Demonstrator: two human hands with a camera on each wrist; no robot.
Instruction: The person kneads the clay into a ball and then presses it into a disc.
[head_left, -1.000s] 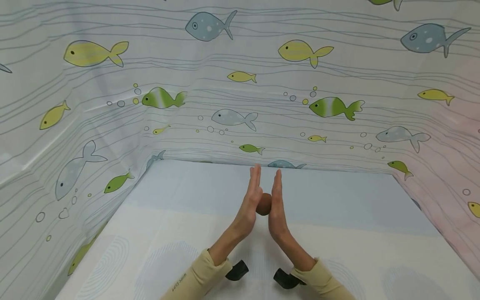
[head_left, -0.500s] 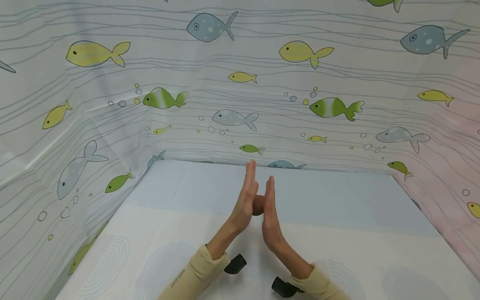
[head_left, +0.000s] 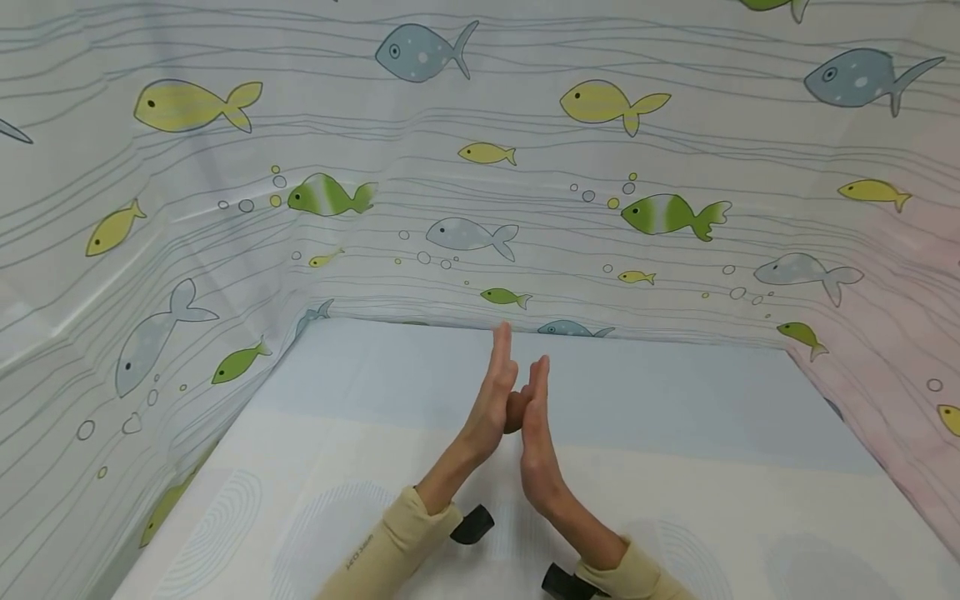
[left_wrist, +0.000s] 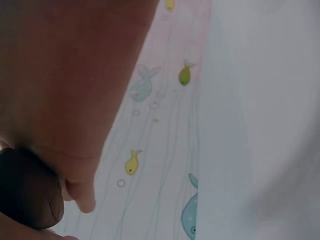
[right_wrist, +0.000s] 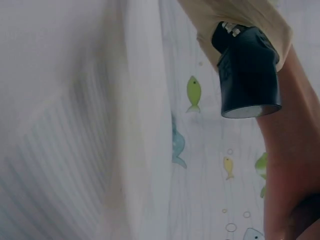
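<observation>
A brown ball (head_left: pixel 515 412) with a creased surface, looking like modelling clay, is pressed between two facing palms above the table. My left hand (head_left: pixel 491 400) stands upright on its left side, fingers straight and pointing away from me. Against the other side lies my right hand (head_left: pixel 537 433), its straight fingertips lower in the view than the left ones. It covers part of the ball. In the left wrist view the ball (left_wrist: pixel 32 192) shows a crack, close under the right hand (left_wrist: pixel 75 110). At the right wrist view's corner the ball (right_wrist: pixel 307 215) is dark and cut off.
A pale blue and white cloth (head_left: pixel 675 433) with circle patterns covers the table. Fish-printed sheeting (head_left: pixel 420 167) rises behind it and along both sides. Black wrist cameras (head_left: pixel 472 525) stick out from the beige sleeves (head_left: pixel 393 542).
Both hands and the ball have shifted slightly left. The right hand has slid back toward me against the left and now hides more of the ball.
</observation>
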